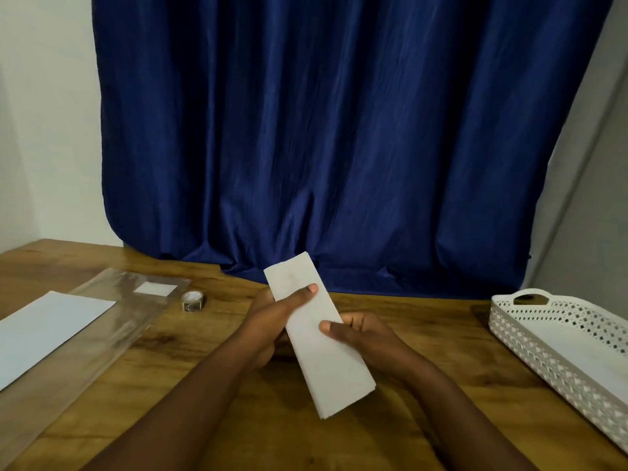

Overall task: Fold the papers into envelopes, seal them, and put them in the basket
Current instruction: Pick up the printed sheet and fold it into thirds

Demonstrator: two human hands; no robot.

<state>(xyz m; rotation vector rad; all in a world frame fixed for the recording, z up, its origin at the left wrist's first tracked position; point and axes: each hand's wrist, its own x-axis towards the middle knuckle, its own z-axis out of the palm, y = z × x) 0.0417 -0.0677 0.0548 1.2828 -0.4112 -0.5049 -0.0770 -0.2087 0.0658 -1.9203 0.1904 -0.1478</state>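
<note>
You held the folded paper (319, 338) above the tabletop (424, 402) centre, left hand (275, 321) and right hand (360, 338) fingers pinching its long edges, folding apparently complete; sealing likely required the tape roll (193, 301) near the far-left edge before the basket (557, 338) at the right edge.

Two hands show: a left hand (272, 321) and a right hand (360, 331), with one folded paper (316, 331) between them. The wooden surface (424, 334) carries one flat white sheet (47, 331), one clear plastic sleeve (112, 321), one tape roll (193, 300) and one white basket (560, 338). One blue curtain (339, 130) hangs at the far side.
</note>
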